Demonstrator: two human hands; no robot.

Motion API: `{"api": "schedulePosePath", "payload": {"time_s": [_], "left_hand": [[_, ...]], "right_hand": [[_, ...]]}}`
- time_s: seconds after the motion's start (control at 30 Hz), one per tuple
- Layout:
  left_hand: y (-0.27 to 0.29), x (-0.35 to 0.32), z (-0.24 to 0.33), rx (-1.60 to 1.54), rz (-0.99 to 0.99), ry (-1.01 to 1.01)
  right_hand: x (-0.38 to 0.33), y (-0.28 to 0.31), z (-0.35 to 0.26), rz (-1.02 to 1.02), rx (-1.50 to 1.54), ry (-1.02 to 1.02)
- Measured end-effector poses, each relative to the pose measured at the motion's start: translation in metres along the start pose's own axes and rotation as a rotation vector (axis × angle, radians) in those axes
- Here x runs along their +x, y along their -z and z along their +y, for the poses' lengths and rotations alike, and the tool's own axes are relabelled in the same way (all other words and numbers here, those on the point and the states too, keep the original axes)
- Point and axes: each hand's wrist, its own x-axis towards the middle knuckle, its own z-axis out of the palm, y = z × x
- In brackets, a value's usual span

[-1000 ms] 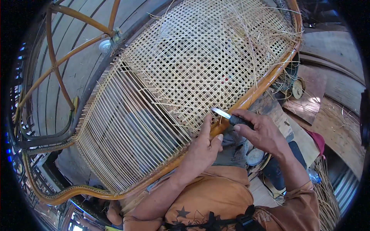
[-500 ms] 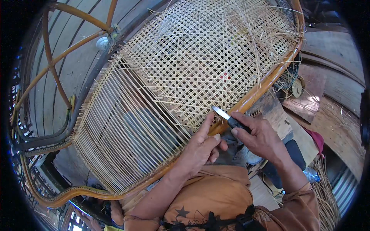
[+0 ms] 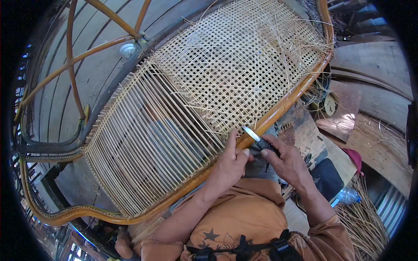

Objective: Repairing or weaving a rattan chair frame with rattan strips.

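Note:
A large rattan chair frame point(image 3: 287, 102) lies across my lap, its seat partly woven in an open cane lattice point(image 3: 235, 65) and partly strung with parallel cane strands point(image 3: 148, 143). My left hand point(image 3: 230, 163) rests on the orange frame rail, its fingers pinching a cane strand at the weave's edge. My right hand point(image 3: 285, 161) grips a small knife point(image 3: 254, 135) with a dark handle. The shiny blade points up-left against the rail, right beside my left thumb.
Loose cane ends point(image 3: 300, 43) stick out of the lattice at the top right. Wooden boards point(image 3: 370, 104) and a bundle of cane strips point(image 3: 370, 217) lie at the right. A plastic bottle point(image 3: 348, 195) sits near my right elbow. The curved rattan chair back point(image 3: 74, 78) rises at the left.
The frame has shifted slightly toward me. Both hands stay at the rail, and the knife blade has tilted a little closer to my left thumb.

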Motion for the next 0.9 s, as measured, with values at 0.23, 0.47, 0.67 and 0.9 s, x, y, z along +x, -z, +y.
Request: {"api": "schedulePosePath", "payload": {"time_s": [0.23, 0.47, 0.67, 0.9], "left_hand": [[0.001, 0.002, 0.010, -0.172, -0.096, 0.088], [0.005, 0.000, 0.016, -0.361, -0.117, 0.157], [0.010, -0.010, 0.007, -0.297, -0.089, 0.010], [0.042, -0.019, 0.026, -0.651, 0.388, -0.129]], "right_hand": [[0.007, -0.003, 0.007, 0.007, 0.048, -0.005], [0.005, -0.002, 0.008, -0.007, 0.026, 0.042], [-0.016, -0.008, -0.028, 0.023, -0.018, 0.082], [0.033, -0.041, -0.041, 0.091, -0.120, 0.523]]}}
